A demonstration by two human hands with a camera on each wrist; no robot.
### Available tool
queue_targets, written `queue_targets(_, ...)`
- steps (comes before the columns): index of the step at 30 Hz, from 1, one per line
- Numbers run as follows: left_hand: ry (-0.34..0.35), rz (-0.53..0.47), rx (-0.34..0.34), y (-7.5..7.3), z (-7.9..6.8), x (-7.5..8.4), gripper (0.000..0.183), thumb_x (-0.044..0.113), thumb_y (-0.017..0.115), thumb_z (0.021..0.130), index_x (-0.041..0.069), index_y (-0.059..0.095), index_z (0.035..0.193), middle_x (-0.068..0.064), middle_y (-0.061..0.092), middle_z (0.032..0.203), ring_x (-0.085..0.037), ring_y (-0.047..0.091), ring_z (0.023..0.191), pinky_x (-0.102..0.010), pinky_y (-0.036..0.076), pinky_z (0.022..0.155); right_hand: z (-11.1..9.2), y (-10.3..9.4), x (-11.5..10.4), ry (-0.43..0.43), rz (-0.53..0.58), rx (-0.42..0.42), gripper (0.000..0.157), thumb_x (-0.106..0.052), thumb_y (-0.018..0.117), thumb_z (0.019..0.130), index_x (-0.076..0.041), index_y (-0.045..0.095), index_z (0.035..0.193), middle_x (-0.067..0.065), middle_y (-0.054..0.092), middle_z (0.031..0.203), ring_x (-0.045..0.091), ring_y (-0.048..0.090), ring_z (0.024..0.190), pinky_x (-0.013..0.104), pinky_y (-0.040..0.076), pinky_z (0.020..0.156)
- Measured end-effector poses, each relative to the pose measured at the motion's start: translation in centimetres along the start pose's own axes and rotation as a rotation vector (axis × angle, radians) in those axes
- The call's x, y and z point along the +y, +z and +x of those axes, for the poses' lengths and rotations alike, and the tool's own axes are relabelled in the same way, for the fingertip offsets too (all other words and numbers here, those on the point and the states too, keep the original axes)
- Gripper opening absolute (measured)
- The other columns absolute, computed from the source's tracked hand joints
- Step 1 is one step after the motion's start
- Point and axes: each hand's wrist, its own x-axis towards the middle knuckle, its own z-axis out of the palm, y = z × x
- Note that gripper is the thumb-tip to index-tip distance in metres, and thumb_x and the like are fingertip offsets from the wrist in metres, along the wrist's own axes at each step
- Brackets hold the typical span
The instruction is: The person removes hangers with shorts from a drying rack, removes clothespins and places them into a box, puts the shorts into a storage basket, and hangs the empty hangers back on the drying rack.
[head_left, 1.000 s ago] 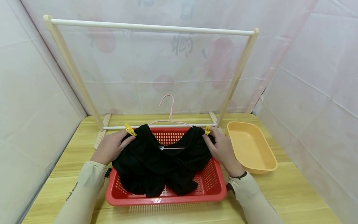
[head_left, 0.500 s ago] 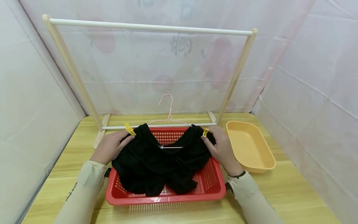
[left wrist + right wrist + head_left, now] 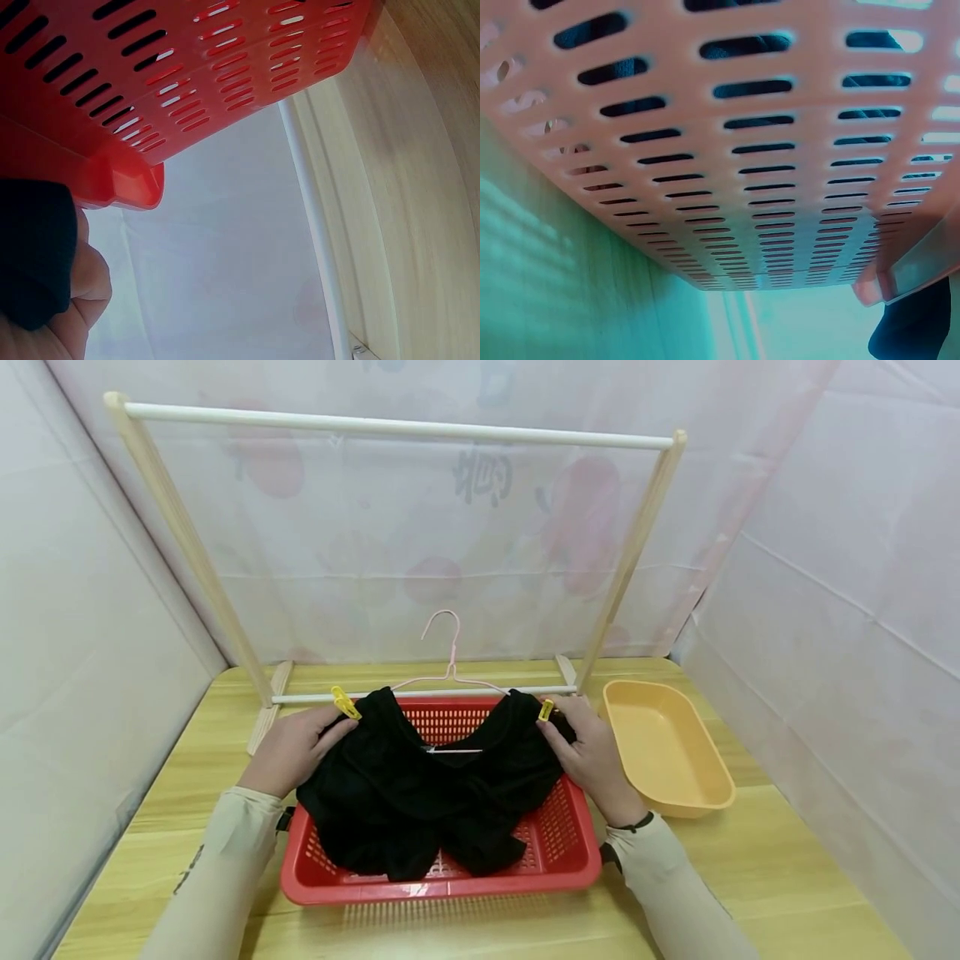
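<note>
A black short-sleeved top [image 3: 420, 802] hangs on a pink wire hanger [image 3: 452, 672], its lower part lying in the red basket [image 3: 442, 887]. My left hand [image 3: 292, 750] pinches the top's left shoulder, thumb above the cloth, beside a yellow clothespin [image 3: 346, 702]. At the other shoulder my right hand [image 3: 592, 756] pinches the cloth, its thumb tip just under a second yellow clothespin [image 3: 546, 710]. In the left wrist view, black cloth [image 3: 34, 251] covers part of the fingers [image 3: 90, 274]. The right wrist view shows mostly the slotted basket wall [image 3: 765, 217], with black cloth [image 3: 915, 322] at lower right.
Behind the basket stands a wooden drying rack with a white top bar [image 3: 397, 427] and a low white bar near the table. A yellow plastic tub [image 3: 671, 752] sits right of the right hand. Light fabric walls [image 3: 840, 585] enclose the wooden table [image 3: 787, 868].
The head view has shifted slightly. The right clothespin has tipped a little and moved slightly left. Both hands keep their hold on the top's shoulders.
</note>
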Motion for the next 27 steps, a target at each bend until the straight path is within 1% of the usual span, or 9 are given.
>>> queue_targets(3,0.001,-0.003,-0.007,-0.08,0.05,0.02,0.034,0.035,0.059,0.107,0.021,0.051,0.077,0.007,0.04,0.06,-0.01,0.046,0.058,-0.035,0.04,0.062,0.19,0.04,-0.07,-0.042,-0.009,-0.002,0.042,-0.041,0.064,0.103,-0.004,0.07,0.123,0.012,0.071,0.116,0.028,0.063,0.103,0.039,0.047,0.091)
queue_targets(7,0.001,-0.008,-0.006,-0.01,-0.01,-0.15,0.036,0.035,0.06,0.107,0.021,0.049,0.076,0.007,0.038,0.06,-0.01,0.044,0.057,-0.034,0.039,0.061,0.35,0.17,-0.22,-0.093,-0.032,-0.002,0.048,-0.046,0.064,0.102,-0.003,0.07,0.12,0.011,0.069,0.119,0.031,0.063,0.108,0.039,0.047,0.096)
queue_targets(9,-0.002,-0.012,-0.002,0.01,-0.12,-0.27,0.036,0.034,0.06,0.107,0.021,0.048,0.075,0.007,0.038,0.06,-0.01,0.044,0.056,-0.034,0.039,0.061,0.36,0.3,-0.24,-0.102,-0.036,-0.005,0.048,-0.046,0.064,0.102,-0.003,0.07,0.121,0.011,0.068,0.121,0.031,0.063,0.109,0.039,0.046,0.098)
queue_targets(13,-0.011,-0.02,-0.006,-0.06,-0.37,-0.49,0.036,0.035,0.059,0.107,0.021,0.047,0.075,0.007,0.038,0.06,-0.01,0.044,0.057,-0.035,0.039,0.062,0.31,0.58,-0.29,-0.091,-0.017,-0.011,0.047,-0.045,0.064,0.102,-0.003,0.07,0.123,0.01,0.07,0.121,0.029,0.064,0.11,0.038,0.046,0.1)
queue_targets(15,-0.019,-0.022,-0.012,-0.1,-0.47,-0.57,0.036,0.035,0.059,0.107,0.021,0.048,0.076,0.007,0.038,0.061,-0.01,0.045,0.058,-0.035,0.039,0.062,0.31,0.67,-0.37,-0.081,0.0,-0.011,0.046,-0.044,0.064,0.102,-0.004,0.07,0.124,0.011,0.07,0.121,0.029,0.065,0.111,0.04,0.045,0.105)
queue_targets(17,-0.025,-0.024,-0.018,-0.1,-0.52,-0.61,0.035,0.036,0.059,0.107,0.021,0.049,0.077,0.007,0.039,0.061,-0.011,0.046,0.059,-0.036,0.04,0.063,0.29,0.68,-0.43,-0.079,0.014,-0.008,0.045,-0.043,0.064,0.103,-0.004,0.07,0.125,0.013,0.071,0.119,0.03,0.066,0.111,0.042,0.043,0.107)
queue_targets(19,-0.027,-0.025,-0.02,-0.11,-0.55,-0.6,0.034,0.036,0.058,0.107,0.022,0.049,0.077,0.007,0.04,0.061,-0.011,0.047,0.059,-0.036,0.04,0.063,0.28,0.68,-0.46,-0.081,0.02,-0.005,0.045,-0.041,0.064,0.103,-0.003,0.07,0.125,0.015,0.071,0.117,0.03,0.066,0.11,0.044,0.043,0.107)
queue_targets(22,-0.024,-0.028,-0.019,-0.16,-0.59,-0.55,0.034,0.035,0.059,0.107,0.022,0.05,0.078,0.008,0.041,0.062,-0.011,0.047,0.059,-0.036,0.04,0.063,0.28,0.69,-0.46,-0.092,0.023,0.002,0.045,-0.04,0.064,0.103,-0.001,0.07,0.125,0.016,0.071,0.115,0.031,0.067,0.107,0.043,0.044,0.103)
queue_targets(27,-0.019,-0.033,-0.018,-0.22,-0.56,-0.45,0.033,0.035,0.058,0.107,0.022,0.05,0.078,0.008,0.042,0.062,-0.01,0.047,0.06,-0.036,0.04,0.064,0.35,0.73,-0.37,-0.106,0.022,0.022,0.047,-0.04,0.062,0.104,0.003,0.07,0.121,0.014,0.072,0.115,0.033,0.068,0.105,0.038,0.044,0.104)
